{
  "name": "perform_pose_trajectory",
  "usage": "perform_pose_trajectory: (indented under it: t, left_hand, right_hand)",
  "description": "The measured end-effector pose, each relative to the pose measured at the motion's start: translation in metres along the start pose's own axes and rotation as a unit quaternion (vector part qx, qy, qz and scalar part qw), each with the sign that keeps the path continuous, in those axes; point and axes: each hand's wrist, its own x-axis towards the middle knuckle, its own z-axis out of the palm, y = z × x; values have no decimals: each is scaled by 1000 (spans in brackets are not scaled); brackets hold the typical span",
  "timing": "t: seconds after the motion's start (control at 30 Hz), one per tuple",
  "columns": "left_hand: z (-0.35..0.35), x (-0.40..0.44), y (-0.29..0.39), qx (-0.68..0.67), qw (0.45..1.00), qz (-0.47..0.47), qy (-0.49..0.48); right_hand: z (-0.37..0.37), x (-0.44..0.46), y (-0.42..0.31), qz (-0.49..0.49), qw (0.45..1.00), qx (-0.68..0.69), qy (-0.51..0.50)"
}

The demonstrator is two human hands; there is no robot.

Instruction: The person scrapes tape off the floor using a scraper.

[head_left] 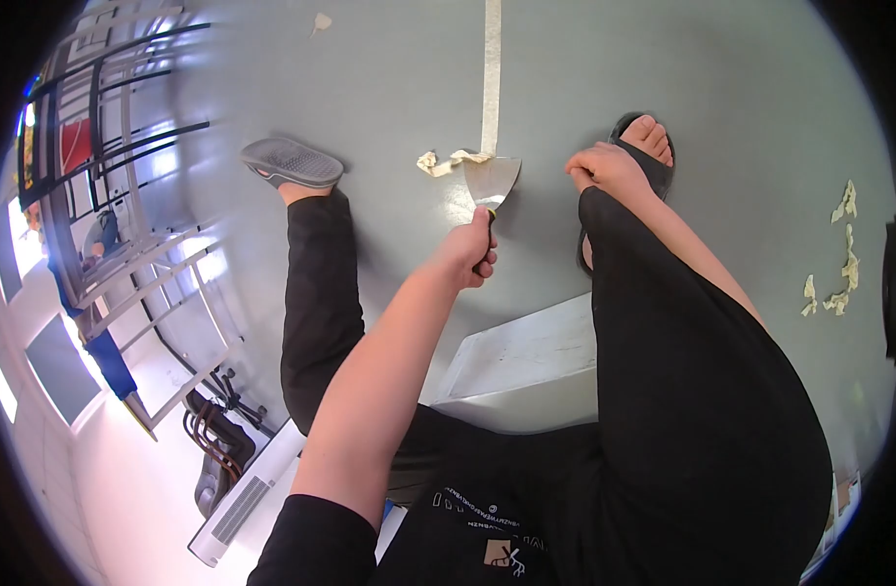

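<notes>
My left hand [470, 252] is closed around the dark handle of a putty knife [494, 180]. Its wide metal blade lies against the grey floor, at the near end of a pale strip of tape [492, 78]. A crumpled, peeled piece of tape [438, 164] curls off to the left, touching the blade's edge. Over my right knee rests my right hand [612, 170], its fingers curled in and nothing visible in them.
My feet, in a grey slipper [296, 161] and a black slipper [653, 161], flank the tape. A low whitish box-like seat [521, 356] is beneath me. Tape scraps [846, 269] lie right; a small scrap [321, 21] lies far left. Metal frames [125, 195] stand left.
</notes>
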Motion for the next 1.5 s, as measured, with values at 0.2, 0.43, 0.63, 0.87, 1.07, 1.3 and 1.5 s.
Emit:
perform_pose_trajectory:
  t: [0.2,0.43,0.63,0.87,1.07,1.3,1.5]
  left_hand:
    - [8,-16,-41,0,1000,-9,10]
    - [-5,8,-13,12,999,42,27]
    - [9,-14,-28,-2,1000,15,-1]
    - [2,5,-27,20,999,20,17]
    - [2,-6,-22,4,997,79,9]
    - [13,-46,-97,-62,995,61,-44]
    - [10,-60,-120,-28,991,123,48]
  right_hand:
    - [3,-2,2,8,1000,-4,1]
    - [2,-1,1,4,1000,7,5]
    - [2,1,2,7,1000,5,3]
    - [0,-2,-1,6,1000,-4,-7]
    - [0,0,-2,20,1000,-2,-11]
    - [1,-1,2,4,1000,-1,-16]
    - [1,-1,0,1,1000,24,8]
